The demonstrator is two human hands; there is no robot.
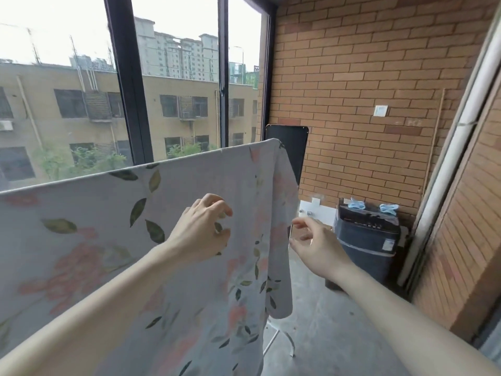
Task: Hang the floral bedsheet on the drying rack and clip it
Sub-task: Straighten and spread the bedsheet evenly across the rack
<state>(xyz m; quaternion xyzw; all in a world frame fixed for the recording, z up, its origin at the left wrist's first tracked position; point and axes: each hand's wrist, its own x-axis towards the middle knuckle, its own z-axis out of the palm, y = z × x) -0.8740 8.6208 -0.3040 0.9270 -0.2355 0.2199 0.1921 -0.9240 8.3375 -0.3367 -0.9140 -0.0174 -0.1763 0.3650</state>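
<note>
Enclosed home balcony, laundry corner. Brick wall (352,77) and tall dark-framed window (130,77) beyond fingers (219,206); small washing machine (366,240) right of fingers; apartment blocks (173,55) outside; concrete floor (339,335) below.

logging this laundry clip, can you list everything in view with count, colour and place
floral bedsheet: one, pale grey with pink flowers and green leaves, draped over the rack across left and centre
drying rack: one, white legs showing under the sheet's right end
clips: two, light blue, lying on the dark appliance
appliance: one, dark grey, on the floor by the brick wall
dark panel: one, black, leaning in the corner behind the sheet
brick wall: orange-brown, right side
window: dark frame, buildings beyond
left hand: fingers curled against the sheet
right hand: at the sheet's right edge, fingers loosely spread
</note>
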